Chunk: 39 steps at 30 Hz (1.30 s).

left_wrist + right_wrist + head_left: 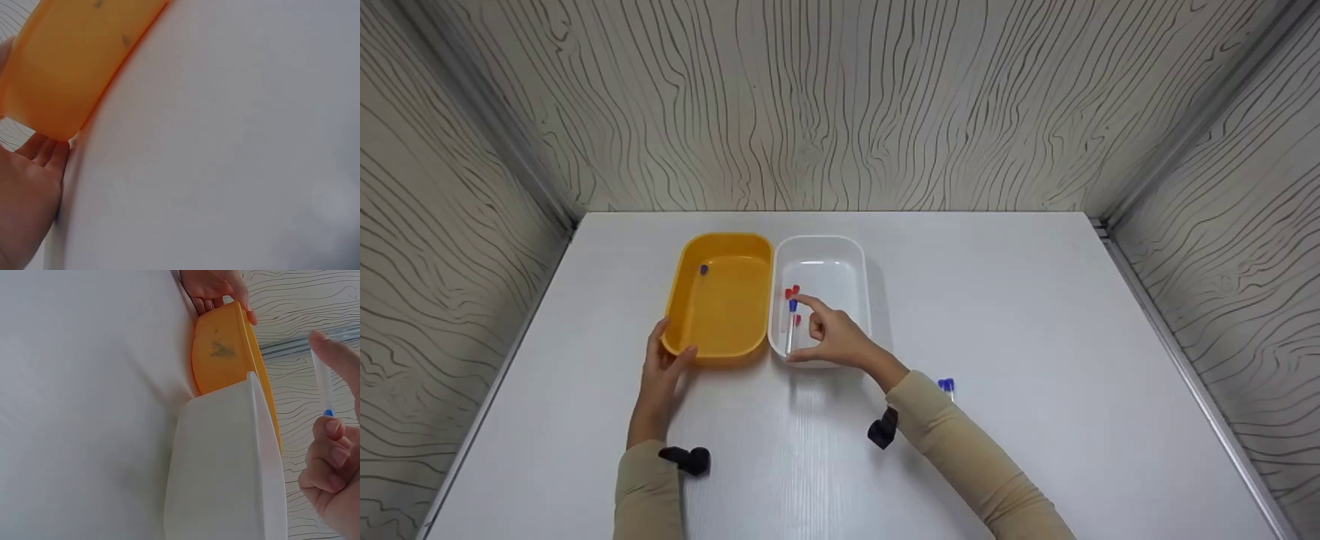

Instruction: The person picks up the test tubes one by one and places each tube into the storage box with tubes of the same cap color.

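beside the right sleeve [971, 454], blue-topped tubes [946, 385] lie on the desk [780, 472]. farther in, the left hand [659, 375] grips the yellow tray [727, 315] by its near corner; the right hand [841, 339] pinches a blue-capped tube [790, 330] by its ends above the white tray [832, 274]. a light, even squeeze should stop it slipping. red caps [796, 289] show in the white tray. no writing is readable.

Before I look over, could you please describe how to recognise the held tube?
On the table, find the white tray beside the yellow tray. Over the white one, the right hand holds a clear tube. Its blue cap differs from the red caps below.
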{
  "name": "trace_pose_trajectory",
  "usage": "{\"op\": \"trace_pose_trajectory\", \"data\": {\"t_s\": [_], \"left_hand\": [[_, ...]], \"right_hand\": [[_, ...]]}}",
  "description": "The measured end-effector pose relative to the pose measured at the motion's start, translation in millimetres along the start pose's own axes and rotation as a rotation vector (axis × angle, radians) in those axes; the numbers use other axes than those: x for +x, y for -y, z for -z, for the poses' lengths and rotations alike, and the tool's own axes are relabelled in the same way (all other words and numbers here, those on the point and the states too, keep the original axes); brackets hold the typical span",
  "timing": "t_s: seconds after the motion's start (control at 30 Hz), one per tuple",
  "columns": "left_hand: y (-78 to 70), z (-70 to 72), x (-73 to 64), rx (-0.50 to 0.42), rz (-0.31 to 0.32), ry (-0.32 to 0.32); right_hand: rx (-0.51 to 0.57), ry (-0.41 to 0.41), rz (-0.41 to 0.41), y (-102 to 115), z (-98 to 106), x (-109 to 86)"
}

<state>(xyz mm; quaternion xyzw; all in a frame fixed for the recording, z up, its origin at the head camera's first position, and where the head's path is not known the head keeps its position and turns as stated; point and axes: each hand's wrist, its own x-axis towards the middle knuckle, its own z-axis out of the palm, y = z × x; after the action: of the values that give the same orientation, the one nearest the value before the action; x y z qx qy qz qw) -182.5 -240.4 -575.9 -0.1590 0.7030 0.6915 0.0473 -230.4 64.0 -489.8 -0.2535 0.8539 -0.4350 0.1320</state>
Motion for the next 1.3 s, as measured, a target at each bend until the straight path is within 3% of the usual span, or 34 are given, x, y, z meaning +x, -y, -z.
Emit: {"op": "trace_pose_trajectory", "data": {"t_s": [0.57,0.77,1.07,1.3], "left_hand": [[1.4,1.3,0.0,0.002,-0.005,-0.007],[0.8,0.7,-0.1,0.0,0.001,-0.008],[-1.4,-1.2,-0.5,-0.008,-0.042,0.004],[1.3,-1.7,0.6,-0.012,-0.047,-0.009]], "right_hand": [[0.052,-0.009,-0.075,2.0,-23.3,33.5],[-0.028,-0.015,-0.11,4.2,-35.5,39.5],[-0.051,-0.006,-0.201,4.8,-41.7,48.6],[0.002,0.022,-0.34,6.4,-47.1,52.1]]}}
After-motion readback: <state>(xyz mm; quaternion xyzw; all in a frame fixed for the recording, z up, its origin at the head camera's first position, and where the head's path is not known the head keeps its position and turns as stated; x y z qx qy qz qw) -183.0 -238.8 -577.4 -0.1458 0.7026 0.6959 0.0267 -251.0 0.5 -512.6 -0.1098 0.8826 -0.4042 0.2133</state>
